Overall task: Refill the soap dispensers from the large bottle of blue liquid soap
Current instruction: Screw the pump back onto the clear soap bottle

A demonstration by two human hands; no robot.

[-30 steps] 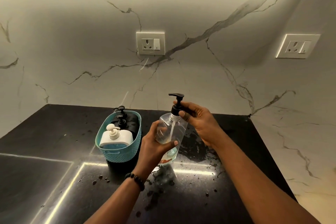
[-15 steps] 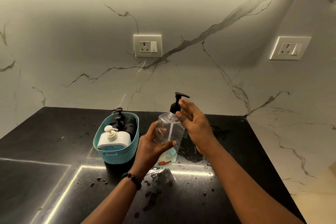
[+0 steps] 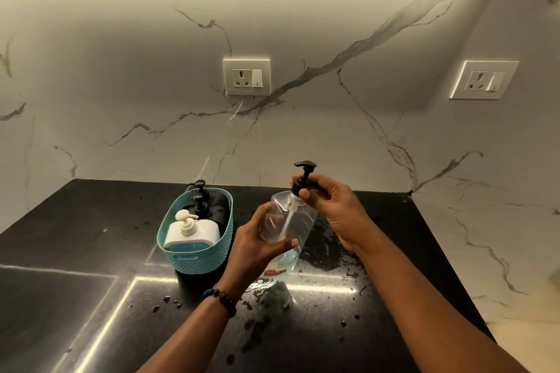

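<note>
My left hand (image 3: 257,247) grips the body of a large clear bottle (image 3: 292,221), tilted slightly, with a little blue soap at its bottom. My right hand (image 3: 331,206) pinches the collar of its black pump head (image 3: 304,174). Left of them, a teal basket (image 3: 197,260) holds a white dispenser (image 3: 194,232) with a cream pump in front and two black pump dispensers (image 3: 201,201) behind it.
The black countertop (image 3: 91,236) carries water drops and a wet patch around and right of the bottle. A marble wall rises behind with two socket plates (image 3: 247,77). The counter ends at a pale marble surface (image 3: 500,251) on the right.
My right hand has shifted its grip on the pump collar, and the nozzle has turned from pointing right to pointing left. The bottle stays in my left hand.
</note>
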